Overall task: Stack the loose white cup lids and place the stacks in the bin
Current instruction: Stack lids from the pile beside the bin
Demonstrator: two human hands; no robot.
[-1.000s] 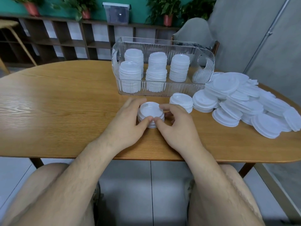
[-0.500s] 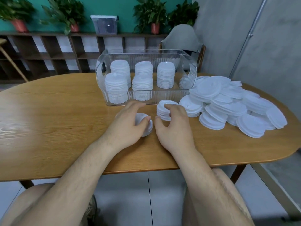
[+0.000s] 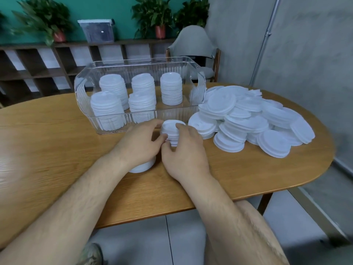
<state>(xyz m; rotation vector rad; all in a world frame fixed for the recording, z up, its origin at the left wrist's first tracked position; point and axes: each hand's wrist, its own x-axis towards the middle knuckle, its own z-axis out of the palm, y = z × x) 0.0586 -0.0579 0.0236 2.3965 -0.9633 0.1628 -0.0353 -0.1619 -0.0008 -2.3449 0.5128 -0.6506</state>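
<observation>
Both my hands hold a small stack of white cup lids [image 3: 171, 129] just in front of the clear bin [image 3: 197, 87]. My left hand [image 3: 140, 143] curls round its left side and my right hand [image 3: 184, 153] round its right side. A second short stack of lids [image 3: 142, 166] rests on the table, mostly hidden under my left wrist. Several tall lid stacks [image 3: 171, 88] stand inside the bin. A big pile of loose lids [image 3: 248, 119] spreads to the right of the bin.
The wooden table [image 3: 47, 150] has its rounded end on the right, past the lid pile. A grey chair [image 3: 193, 44] stands behind the bin. Shelves with potted plants line the far wall.
My left hand has left the first stack and joined my right hand on the second stack near the bin. The first stack now lies under my left wrist.
</observation>
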